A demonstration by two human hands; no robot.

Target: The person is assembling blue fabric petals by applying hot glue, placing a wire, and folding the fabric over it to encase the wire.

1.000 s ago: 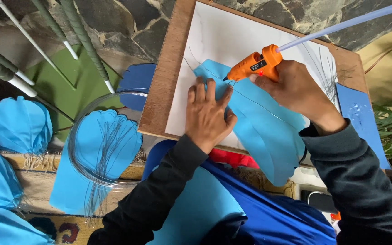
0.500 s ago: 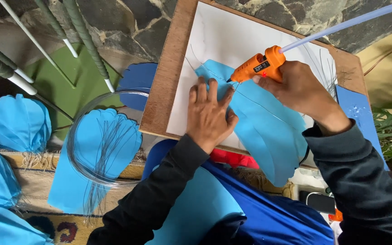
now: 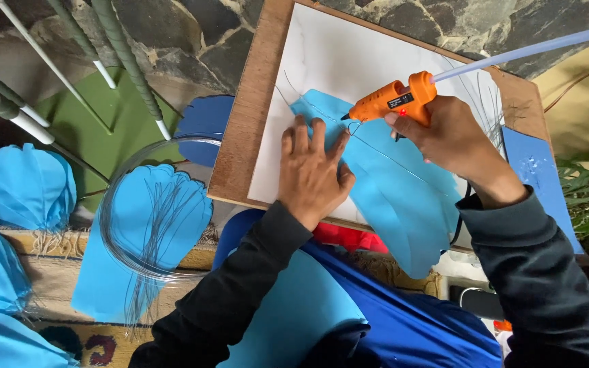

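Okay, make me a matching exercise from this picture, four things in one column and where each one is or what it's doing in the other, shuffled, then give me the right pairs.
Things:
1. orange glue gun
2. left hand
3. coil of wire
4. green sheet

Places or states:
A. lying over a stack of light blue petals, left of the board
B. held in the right hand, nozzle on the light blue petal
C. on the ground at upper left, under wrapped stems
D. pressed flat on the light blue petal on the wooden board

Pairs: 1-B, 2-D, 3-A, 4-C

Small dark label (image 3: 401,101) on orange glue gun (image 3: 390,101)
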